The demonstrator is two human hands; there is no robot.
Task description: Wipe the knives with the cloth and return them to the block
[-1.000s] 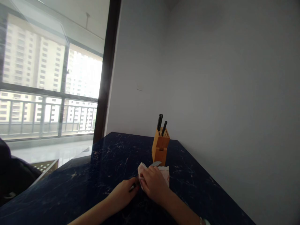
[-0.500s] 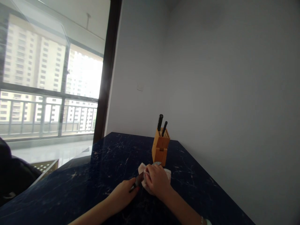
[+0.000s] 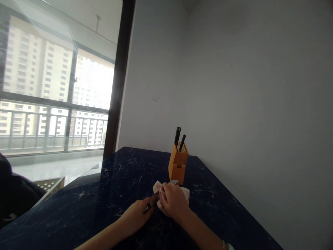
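Observation:
My left hand (image 3: 135,217) rests on the dark marble table (image 3: 104,194) and grips the dark handle of a knife (image 3: 154,200). My right hand (image 3: 174,201) is closed over a white cloth with red marks (image 3: 185,191), which is folded around the knife's blade. The grey tip of the blade (image 3: 173,181) sticks out beyond the cloth, pointing at the knife block. A wooden knife block (image 3: 178,163) stands just behind my hands with two black-handled knives (image 3: 179,138) upright in its slots.
A grey wall runs along the table's right and far side. To the left is a large window with a dark frame (image 3: 118,80) and a balcony railing (image 3: 52,128). A dark object (image 3: 13,194) sits at the lower left edge.
My right hand and the cloth have slid a little forward along the blade, exposing more of the knife handle. The left hand has stayed put.

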